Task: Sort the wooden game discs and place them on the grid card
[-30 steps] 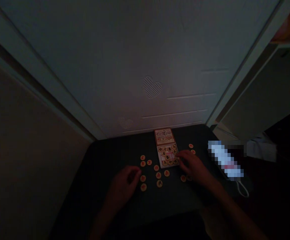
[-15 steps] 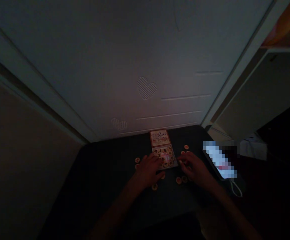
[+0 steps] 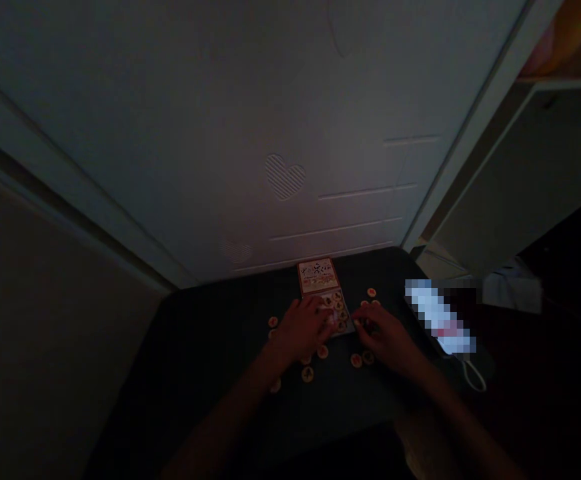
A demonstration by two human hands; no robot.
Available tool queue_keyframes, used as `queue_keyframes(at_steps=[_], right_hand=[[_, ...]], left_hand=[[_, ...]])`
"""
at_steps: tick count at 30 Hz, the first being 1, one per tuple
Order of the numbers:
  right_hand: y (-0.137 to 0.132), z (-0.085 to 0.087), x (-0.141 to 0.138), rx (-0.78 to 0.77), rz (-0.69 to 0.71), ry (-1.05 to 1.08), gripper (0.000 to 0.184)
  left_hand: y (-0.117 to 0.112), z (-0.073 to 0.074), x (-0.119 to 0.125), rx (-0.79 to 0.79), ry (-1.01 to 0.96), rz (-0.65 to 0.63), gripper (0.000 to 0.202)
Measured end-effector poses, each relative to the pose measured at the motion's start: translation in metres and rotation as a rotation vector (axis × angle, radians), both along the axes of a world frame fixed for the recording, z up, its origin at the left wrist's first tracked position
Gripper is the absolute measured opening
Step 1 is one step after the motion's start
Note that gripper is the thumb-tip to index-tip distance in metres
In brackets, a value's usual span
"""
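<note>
The scene is very dim. A small open box (image 3: 320, 287) of round game pieces lies on a dark table (image 3: 205, 347), its printed lid folded back toward the wall. My left hand (image 3: 306, 328) rests over the left side of the box's tray, fingers curled down onto the pieces there. Just right of the tray, my right hand (image 3: 383, 335) has its fingertips pinched at a piece near the tray's right edge. Several loose round pieces (image 3: 307, 373) lie scattered on the table around both hands, marked in red or black.
A lit phone (image 3: 440, 317) with a white cable (image 3: 473, 377) lies at the table's right edge. A pale panelled wall with heart shapes (image 3: 284, 177) stands right behind the table. A cabinet (image 3: 530, 180) is at the right.
My left hand has moved from the loose pieces at the front left up onto the box's tray. My right hand stayed by the tray's right edge. The view has shifted slightly.
</note>
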State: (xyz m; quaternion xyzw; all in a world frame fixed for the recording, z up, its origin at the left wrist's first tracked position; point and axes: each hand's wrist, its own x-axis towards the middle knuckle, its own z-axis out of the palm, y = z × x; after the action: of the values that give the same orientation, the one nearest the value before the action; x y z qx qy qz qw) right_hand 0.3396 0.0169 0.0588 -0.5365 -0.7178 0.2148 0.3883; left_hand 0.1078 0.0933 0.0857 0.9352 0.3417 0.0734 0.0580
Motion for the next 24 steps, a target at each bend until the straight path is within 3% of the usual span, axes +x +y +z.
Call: queue_keyframes(at_steps=[7,16,24], right_hand=[[-0.003,-0.006,0.0,-0.018,0.019,0.002,0.028],[-0.008,-0.007,0.001,-0.045,-0.004,0.037,0.022],[-0.001,-0.004,0.0,-0.091,-0.055,0.036,0.022]], left_hand=[[0.001,-0.006,-0.011,0.026,0.037,-0.068,0.041],[0.004,-0.006,-0.03,0.027,0.031,-0.071,0.044],[-0.005,0.0,0.004,-0.111,-0.066,-0.174,0.042]])
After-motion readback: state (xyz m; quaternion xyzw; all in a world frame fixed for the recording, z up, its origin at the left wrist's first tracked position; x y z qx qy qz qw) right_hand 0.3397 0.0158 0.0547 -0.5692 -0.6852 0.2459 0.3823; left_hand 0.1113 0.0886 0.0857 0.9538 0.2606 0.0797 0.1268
